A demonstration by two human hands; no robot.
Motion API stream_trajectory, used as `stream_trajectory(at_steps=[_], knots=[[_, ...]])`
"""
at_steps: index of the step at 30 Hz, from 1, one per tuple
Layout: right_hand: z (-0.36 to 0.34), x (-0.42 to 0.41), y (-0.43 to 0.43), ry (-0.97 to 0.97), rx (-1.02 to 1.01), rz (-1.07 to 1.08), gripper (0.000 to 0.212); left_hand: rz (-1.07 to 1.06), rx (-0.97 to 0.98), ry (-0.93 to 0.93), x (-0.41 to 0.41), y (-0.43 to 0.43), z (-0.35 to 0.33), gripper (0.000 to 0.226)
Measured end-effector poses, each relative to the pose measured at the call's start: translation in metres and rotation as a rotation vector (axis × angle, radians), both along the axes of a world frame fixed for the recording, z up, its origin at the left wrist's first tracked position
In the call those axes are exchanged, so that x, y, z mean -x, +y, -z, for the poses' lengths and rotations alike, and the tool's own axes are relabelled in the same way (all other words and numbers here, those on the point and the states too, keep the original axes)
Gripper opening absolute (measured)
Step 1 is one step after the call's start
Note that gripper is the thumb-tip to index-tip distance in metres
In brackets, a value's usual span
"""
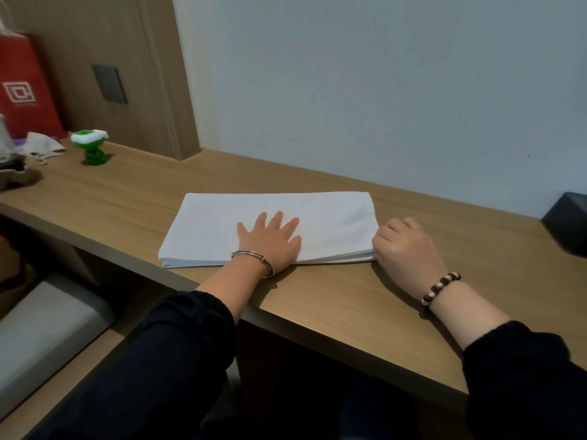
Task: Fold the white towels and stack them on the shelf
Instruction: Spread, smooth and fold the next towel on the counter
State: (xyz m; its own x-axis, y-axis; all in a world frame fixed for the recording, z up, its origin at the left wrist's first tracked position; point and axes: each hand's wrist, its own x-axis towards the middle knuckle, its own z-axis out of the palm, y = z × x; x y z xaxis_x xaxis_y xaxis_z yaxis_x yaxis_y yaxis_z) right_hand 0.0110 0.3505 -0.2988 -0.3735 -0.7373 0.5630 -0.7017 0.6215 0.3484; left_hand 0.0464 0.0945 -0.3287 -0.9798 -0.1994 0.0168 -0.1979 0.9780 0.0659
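A white towel lies folded into a long flat rectangle on the wooden shelf, near its front edge. My left hand presses flat on the towel's middle, fingers spread, with a silver bangle on the wrist. My right hand is at the towel's right end. Its fingers are curled round the layered edge there, and a beaded bracelet sits on that wrist.
At the far left stand a red paper bag, a small green and white object, a crumpled cloth and a dark item. A black box sits at the right edge. A grey cushion lies below the shelf.
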Motion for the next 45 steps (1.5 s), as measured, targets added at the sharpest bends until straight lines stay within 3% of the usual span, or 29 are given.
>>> stream_trajectory(at_steps=[4,8,12,15,17,19,23,27,31,33,40,45], knots=[[0.0,-0.005,-0.003,-0.099,-0.058,0.097,0.027,-0.008,-0.003,0.005,-0.001,0.001,0.0,0.054],[-0.005,-0.011,-0.011,-0.192,-0.206,0.28,0.015,-0.009,0.006,0.009,-0.004,0.003,0.0,0.055],[-0.014,-0.012,-0.049,-0.265,-0.086,0.33,0.026,-0.017,0.007,0.018,-0.005,0.005,-0.001,0.054],[-0.002,-0.005,-0.084,-0.58,0.022,0.323,0.042,-0.014,0.017,0.018,-0.005,0.005,0.0,0.055],[0.012,0.004,-0.089,-0.768,-0.101,0.404,0.055,-0.016,0.014,0.019,-0.005,0.004,0.0,0.055],[0.017,0.017,-0.081,-0.838,-0.152,0.464,0.06,-0.021,0.011,0.024,-0.006,0.004,0.001,0.056],[0.013,0.032,-0.066,-0.848,-0.117,0.544,0.062,-0.031,-0.001,0.026,-0.009,0.009,0.001,0.056],[0.003,0.043,-0.065,-0.853,-0.206,0.631,0.061,-0.05,-0.007,0.026,-0.014,0.016,0.001,0.056],[-0.015,0.064,-0.1,-0.783,-0.117,0.455,0.052,-0.063,-0.007,0.013,-0.016,0.02,-0.003,0.056],[-0.003,0.066,-0.117,-0.792,-0.192,0.326,0.054,-0.065,-0.001,0.005,-0.017,0.02,-0.004,0.057],[0.017,0.096,-0.103,-0.823,-0.137,0.484,0.059,-0.055,-0.012,-0.015,-0.019,0.019,-0.005,0.058],[0.017,0.088,-0.101,-0.81,-0.177,0.476,0.06,-0.029,0.02,-0.059,-0.028,0.024,-0.013,0.058]])
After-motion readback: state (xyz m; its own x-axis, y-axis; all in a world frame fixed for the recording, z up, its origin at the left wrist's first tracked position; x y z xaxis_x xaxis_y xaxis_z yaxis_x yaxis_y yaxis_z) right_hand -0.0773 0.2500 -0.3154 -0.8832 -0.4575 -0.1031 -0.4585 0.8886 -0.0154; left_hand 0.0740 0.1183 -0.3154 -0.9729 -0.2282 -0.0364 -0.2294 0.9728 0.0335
